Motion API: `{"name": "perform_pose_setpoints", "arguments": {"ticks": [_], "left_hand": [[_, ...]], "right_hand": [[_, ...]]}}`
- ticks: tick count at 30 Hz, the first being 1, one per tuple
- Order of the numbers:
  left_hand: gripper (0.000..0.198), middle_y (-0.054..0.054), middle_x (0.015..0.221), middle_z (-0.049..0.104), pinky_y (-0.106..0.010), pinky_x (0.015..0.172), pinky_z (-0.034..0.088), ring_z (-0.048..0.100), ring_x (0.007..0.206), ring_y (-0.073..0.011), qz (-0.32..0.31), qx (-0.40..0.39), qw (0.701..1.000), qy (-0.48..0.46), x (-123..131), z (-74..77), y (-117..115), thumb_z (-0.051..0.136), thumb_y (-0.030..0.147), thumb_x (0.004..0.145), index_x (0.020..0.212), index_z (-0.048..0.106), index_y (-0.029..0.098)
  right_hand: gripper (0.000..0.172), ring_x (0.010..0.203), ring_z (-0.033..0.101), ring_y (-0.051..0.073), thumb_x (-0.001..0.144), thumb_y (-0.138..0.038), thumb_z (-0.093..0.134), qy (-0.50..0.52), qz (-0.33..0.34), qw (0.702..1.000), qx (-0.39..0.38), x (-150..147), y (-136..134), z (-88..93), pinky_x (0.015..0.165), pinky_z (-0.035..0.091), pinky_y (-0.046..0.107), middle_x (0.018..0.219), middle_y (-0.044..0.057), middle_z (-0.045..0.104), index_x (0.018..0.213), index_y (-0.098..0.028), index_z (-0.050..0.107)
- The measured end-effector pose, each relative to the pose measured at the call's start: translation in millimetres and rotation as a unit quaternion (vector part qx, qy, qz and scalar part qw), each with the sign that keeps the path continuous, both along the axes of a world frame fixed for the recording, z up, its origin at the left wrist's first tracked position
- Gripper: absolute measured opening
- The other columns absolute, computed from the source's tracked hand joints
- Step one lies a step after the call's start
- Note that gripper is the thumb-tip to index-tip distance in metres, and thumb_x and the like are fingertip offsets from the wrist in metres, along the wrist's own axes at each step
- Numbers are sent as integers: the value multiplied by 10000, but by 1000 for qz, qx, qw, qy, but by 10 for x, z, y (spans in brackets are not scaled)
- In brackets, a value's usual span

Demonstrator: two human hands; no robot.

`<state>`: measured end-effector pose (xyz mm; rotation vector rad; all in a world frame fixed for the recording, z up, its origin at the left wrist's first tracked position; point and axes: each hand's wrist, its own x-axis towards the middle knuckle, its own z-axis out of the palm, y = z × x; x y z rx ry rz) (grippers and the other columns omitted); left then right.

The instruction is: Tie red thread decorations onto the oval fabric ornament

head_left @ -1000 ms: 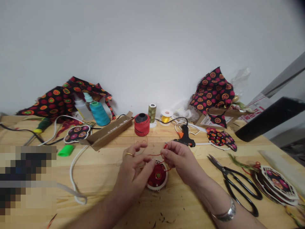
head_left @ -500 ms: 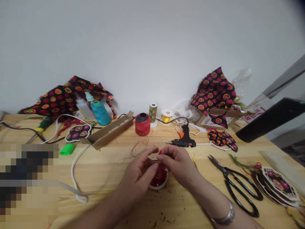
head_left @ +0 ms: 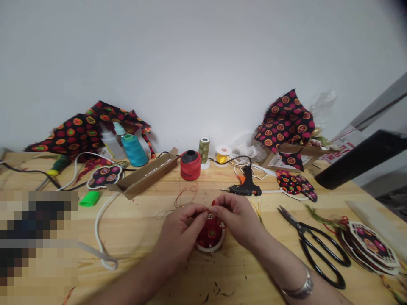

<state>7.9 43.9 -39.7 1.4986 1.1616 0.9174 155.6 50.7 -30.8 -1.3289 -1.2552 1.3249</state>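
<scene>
A round ornament with a pale rim and a dark red patterned face lies on the table under my fingers. At its top edge, my left hand is closed in a pinch, thumb against forefinger; what lies between those tips is too small to make out. My right hand pinches a red cord, a bit of which shows above its thumb. The fingertips of both hands meet over the ornament. Loose red thread lies just beyond my left hand, close to a red thread cone.
Black-handled scissors and a stack of fabric-faced ornaments lie at the right. A glue gun rests beyond my right hand. Back left are a long cardboard box, a teal thread cone and a white cable.
My left hand's fingers have closed into a pinch and met my right fingertips. More of the ornament's face shows now. My right hand has hardly moved.
</scene>
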Motion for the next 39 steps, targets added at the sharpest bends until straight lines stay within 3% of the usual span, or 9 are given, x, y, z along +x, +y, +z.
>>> {"name": "perform_pose_setpoints", "arguments": {"ticks": [3, 5, 8, 12, 15, 18, 24, 39], "left_hand": [[161, -46, 951, 665, -303, 793, 487, 609, 920, -201, 13, 77, 997, 18, -8, -31, 25, 559, 233, 793, 794, 719, 228], [158, -73, 1080, 620, -336, 921, 424, 506, 1127, -234, 27, 120, 992, 41, -16, -43, 34, 564, 220, 785, 748, 718, 220], [163, -79, 1150, 589, -357, 961, 393, 444, 1201, -243, 22, 119, 990, 65, -26, -48, 24, 557, 201, 787, 743, 712, 224], [195, -65, 1071, 649, -331, 770, 510, 626, 929, -212, 0, 35, 999, -3, -18, -36, -14, 549, 199, 785, 933, 672, 228], [264, -25, 940, 718, -297, 675, 526, 661, 778, -185, -21, -24, 999, -43, -3, -4, -25, 545, 231, 799, 1043, 645, 247], [224, 6, 936, 737, -281, 743, 506, 655, 836, -182, -2, -4, 1000, -30, 7, 38, -16, 587, 222, 773, 959, 703, 270], [130, 18, 761, 757, -244, 653, 502, 660, 700, -172, 39, -45, 998, -21, 10, 93, 4, 647, 225, 725, 789, 754, 263], [90, -16, 673, 736, -263, 595, 488, 631, 599, -165, 17, -159, 982, -105, -18, 92, 44, 675, 233, 690, 731, 741, 186]], "right_hand": [[71, 496, 409, 81, 661, -206, 598, -10, 0, 1000, 8, -2, 2, 10, 457, 316, 204, 551, -46, 516, 627, -162, 553], [69, 497, 404, 81, 667, -196, 586, -16, 1, 1000, 12, -6, 5, 19, 458, 313, 203, 546, -47, 507, 618, -162, 551], [74, 503, 407, 82, 668, -184, 580, -26, 1, 1000, 16, -6, 5, 31, 466, 318, 203, 546, -47, 503, 607, -162, 545], [76, 507, 419, 84, 677, -197, 582, -38, 1, 999, 15, 8, -2, 31, 478, 334, 207, 554, -41, 514, 619, -158, 552], [76, 511, 438, 86, 676, -206, 591, -36, 3, 999, 9, 12, -3, 18, 486, 345, 208, 558, -36, 531, 628, -155, 563], [62, 516, 456, 87, 670, -202, 595, -31, 5, 999, 8, 9, 0, 3, 490, 356, 207, 566, -33, 545, 635, -157, 572], [89, 512, 453, 93, 651, -237, 621, -31, 0, 999, 20, 11, 7, -17, 473, 350, 212, 563, -27, 545, 633, -163, 574], [142, 470, 405, 62, 588, -239, 675, 42, -2, 999, -34, 11, -6, 62, 445, 298, 194, 525, -49, 525, 603, -147, 569]]}}
